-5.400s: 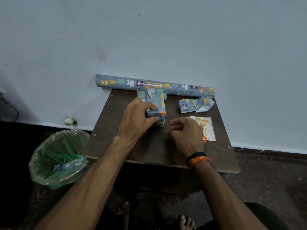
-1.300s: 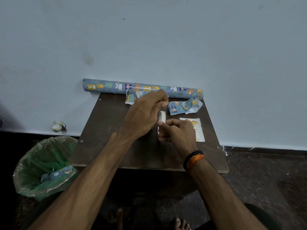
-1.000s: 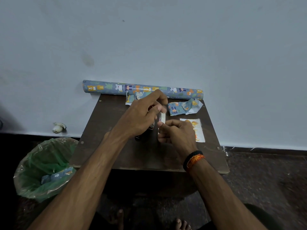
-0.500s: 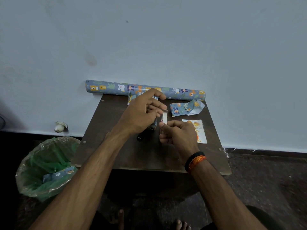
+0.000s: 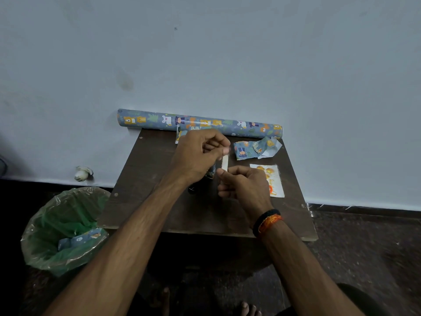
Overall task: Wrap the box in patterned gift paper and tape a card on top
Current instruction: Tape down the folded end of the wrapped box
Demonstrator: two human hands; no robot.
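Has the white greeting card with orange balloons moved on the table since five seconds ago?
No. The white greeting card lies in the same spot below the crumpled paper scrap, near the brown table's right edge.

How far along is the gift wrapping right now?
Mostly wrapped: the box, largely hidden under the left hand, shows patterned paper. In hand: both hands stretch a strip of tape, the right hand pinching its lower end. Left: the card lies on the table, not yet taped on.

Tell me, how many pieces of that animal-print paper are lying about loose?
2: a crumpled scrap on the table below the roll, another scrap in the bin. Hands may hide more.
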